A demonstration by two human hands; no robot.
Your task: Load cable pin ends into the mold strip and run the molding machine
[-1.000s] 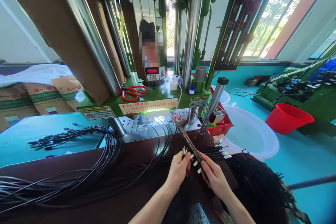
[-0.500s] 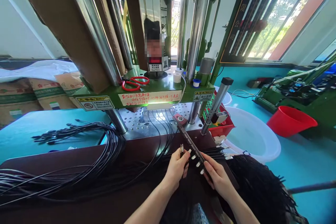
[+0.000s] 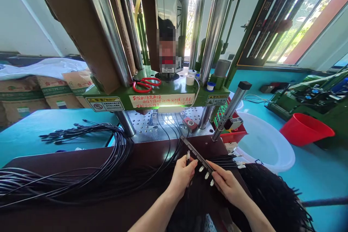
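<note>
Above table (image 3: 67, 157), right hand (image 3: 228, 185) gripping slotted bar (image 3: 196, 155), left hand (image 3: 182, 175) pinching plug (image 3: 187, 155) alongside

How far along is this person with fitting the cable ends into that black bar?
Roughly midway, it seems. Done: three metal plugs sit along the black bar near the right hand, which grips it. In hand: the left hand pinches another cable end beside the bar. Left: the bar's far stretch looks unfilled, and loose plugged cables lie to the right.
</note>
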